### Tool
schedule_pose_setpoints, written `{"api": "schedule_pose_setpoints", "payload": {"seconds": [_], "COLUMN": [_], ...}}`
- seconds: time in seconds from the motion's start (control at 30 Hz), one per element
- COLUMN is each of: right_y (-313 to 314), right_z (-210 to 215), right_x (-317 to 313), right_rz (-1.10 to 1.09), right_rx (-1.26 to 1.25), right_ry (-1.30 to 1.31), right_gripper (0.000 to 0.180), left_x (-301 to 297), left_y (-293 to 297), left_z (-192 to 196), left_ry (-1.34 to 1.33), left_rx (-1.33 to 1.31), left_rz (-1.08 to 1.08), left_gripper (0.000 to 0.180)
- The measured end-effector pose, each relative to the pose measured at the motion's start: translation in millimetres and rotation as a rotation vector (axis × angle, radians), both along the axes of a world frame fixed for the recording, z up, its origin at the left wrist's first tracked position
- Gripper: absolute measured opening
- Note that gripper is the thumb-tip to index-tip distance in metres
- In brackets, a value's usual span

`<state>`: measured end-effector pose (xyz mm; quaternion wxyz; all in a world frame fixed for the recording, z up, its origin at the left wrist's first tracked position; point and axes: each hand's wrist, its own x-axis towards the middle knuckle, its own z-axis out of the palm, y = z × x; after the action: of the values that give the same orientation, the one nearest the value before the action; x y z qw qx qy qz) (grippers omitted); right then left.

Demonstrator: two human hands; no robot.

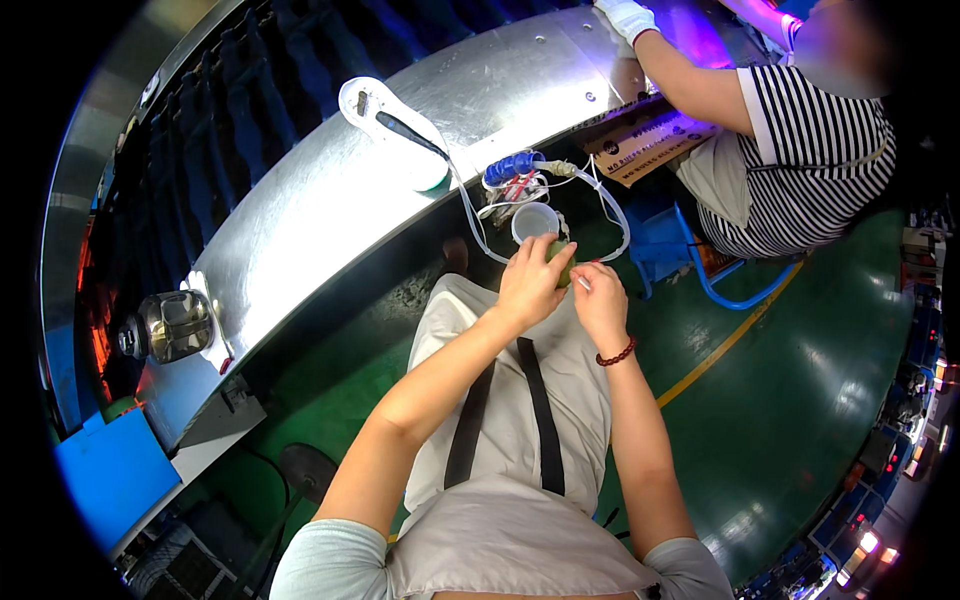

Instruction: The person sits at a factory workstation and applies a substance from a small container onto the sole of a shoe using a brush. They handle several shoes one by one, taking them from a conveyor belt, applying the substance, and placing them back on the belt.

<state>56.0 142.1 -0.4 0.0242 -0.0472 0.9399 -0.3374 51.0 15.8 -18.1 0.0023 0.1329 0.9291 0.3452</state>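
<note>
My left hand [534, 283] is closed around a small olive-green round object [563, 263], partly hidden by the fingers; its kind cannot be made out. Close beside it, my right hand [600, 300] has its fingertips pinched together on a thin whitish piece [584, 284] near the green object. A dark red bead bracelet [617, 352] circles my right wrist. Just beyond my fingers is a white cup [536, 221]. Both hands are above my lap, over a light beige apron [520, 540].
A curved metal bench [300, 190] runs along the left and far side, with a white, black-handled item [390, 120] and a dark see-through bottle [178, 326] on it. Blue coiled tubing [515, 168] hangs at its edge. A co-worker [800, 160] sits far right near a blue stool [735, 290] and cardboard box [650, 145].
</note>
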Motion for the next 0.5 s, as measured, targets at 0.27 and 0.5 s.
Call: {"api": "schedule_pose_setpoints", "payload": {"seconds": [0.27, 0.5], "right_y": [-9.0, -10.7], "right_z": [-6.6, -8.8], "right_x": [6.7, 6.7], "right_rz": [-0.006, -0.024], "right_rx": [0.147, 0.190], "right_ry": [0.039, 0.077], "right_gripper": [0.007, 0.007], "left_x": [4.6, 8.0], "left_y": [-1.6, -1.1], "left_z": [-2.0, -1.1], "left_ry": [-0.139, -0.193], "left_rx": [0.071, 0.162], "left_rz": [0.026, 0.096], "left_gripper": [0.056, 0.058]}}
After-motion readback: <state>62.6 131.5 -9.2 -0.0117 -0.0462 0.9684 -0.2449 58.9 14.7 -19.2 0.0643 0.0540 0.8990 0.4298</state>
